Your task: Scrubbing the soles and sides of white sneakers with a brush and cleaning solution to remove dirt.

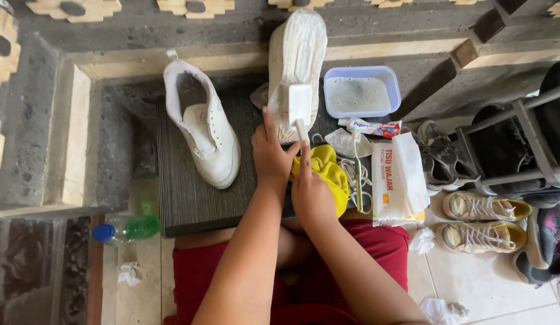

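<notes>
While a green plastic bottle (128, 229) with a blue cap lies on the floor at the far left, a crumpled tissue (130, 273) sits just below it. On the dark ribbed board (189, 192) a white sneaker (203, 129) lies with its opening up, laces out. Next comes the left hand (269, 155), clenched around the heel of a second white shoe (296, 66), which stands tilted with its sole toward the camera, propped against the stone step. Just beside it the right hand (311, 194) grasps the handle of a white brush (300, 103), whose head touches the heel of that sole. Under the right hand lies a yellow cloth (329, 171), with loose white laces (359, 180) beside it. Further right stand a blue tub (361, 91) of cloudy water, a toothpaste tube (371, 127), a pack of facial tissue (398, 180), and a shoe rack (520, 144) with pairs of shoes.
</notes>
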